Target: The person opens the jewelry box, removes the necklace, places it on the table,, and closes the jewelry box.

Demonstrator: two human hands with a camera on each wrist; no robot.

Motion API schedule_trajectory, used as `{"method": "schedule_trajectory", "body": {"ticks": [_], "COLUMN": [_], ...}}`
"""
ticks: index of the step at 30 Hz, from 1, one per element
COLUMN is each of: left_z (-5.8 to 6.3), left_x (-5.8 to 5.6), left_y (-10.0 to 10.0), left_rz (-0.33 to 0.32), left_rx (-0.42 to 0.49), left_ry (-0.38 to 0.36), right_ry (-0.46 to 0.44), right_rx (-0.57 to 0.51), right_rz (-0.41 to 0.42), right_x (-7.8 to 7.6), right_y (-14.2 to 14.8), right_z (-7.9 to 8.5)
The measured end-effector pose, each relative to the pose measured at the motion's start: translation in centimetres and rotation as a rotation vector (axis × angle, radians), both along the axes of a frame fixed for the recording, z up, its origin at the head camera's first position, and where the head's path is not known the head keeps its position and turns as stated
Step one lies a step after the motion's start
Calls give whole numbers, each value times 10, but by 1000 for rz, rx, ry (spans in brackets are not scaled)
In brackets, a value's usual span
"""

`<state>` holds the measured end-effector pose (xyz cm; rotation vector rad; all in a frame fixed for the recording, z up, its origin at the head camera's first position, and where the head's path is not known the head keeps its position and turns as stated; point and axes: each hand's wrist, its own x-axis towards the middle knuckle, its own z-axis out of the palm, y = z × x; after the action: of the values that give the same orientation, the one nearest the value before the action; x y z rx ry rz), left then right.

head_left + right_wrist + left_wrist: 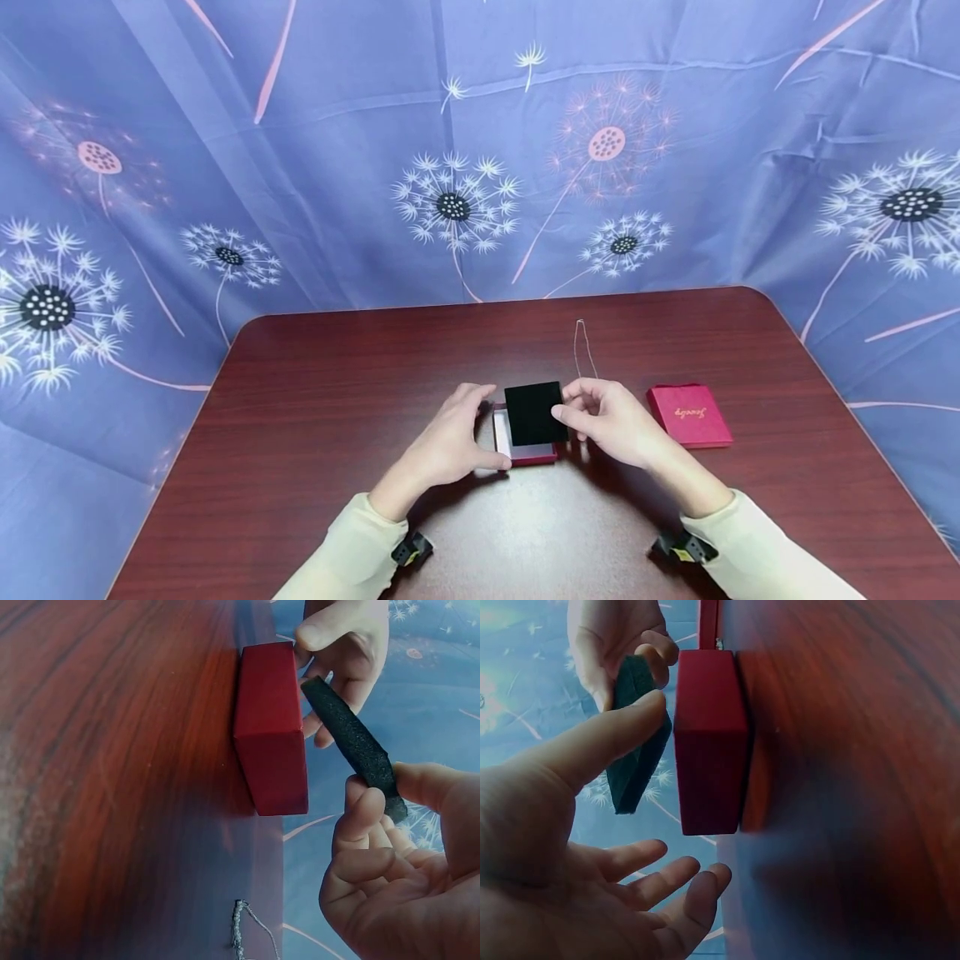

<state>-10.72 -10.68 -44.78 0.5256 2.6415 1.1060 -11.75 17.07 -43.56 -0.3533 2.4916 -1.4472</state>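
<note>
My right hand [615, 417] pinches a square black foam pad [534, 414] by its right edge, thumb on top and fingers beneath. The pad hovers tilted over a red jewelry box base [271, 731], whose pale inside [501, 429] shows past the pad's left and lower edges. My left hand [453, 437] lies around the box's left side, thumb and fingers spread apart. In the left wrist view, that hand's thumb [634, 731] overlaps the pad [639, 739], and its fingers are loosely extended with nothing gripped. The pad's underside is hidden in the head view.
A red lid [690, 415] with gold lettering lies on the brown table [337, 392] to the right. Beyond my right hand lies a thin silver chain necklace [577, 342], partly hidden by that hand. A blue dandelion-print cloth [337, 167] hangs behind the table and at its sides.
</note>
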Motion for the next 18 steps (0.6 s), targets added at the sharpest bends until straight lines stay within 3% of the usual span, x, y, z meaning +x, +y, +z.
{"method": "schedule_trajectory", "body": {"ticks": [7, 18], "left_z": [-3, -6], "left_x": [0, 0], "left_y": [4, 6], "left_rz": [-11, -15], "left_rx": [-76, -87], "left_ry": [-6, 58], "right_ry": [-22, -70], "right_rx": [21, 29], "right_rz": [-5, -6], "right_x": [2, 3], "right_y": [0, 0], "right_z": [1, 2]}}
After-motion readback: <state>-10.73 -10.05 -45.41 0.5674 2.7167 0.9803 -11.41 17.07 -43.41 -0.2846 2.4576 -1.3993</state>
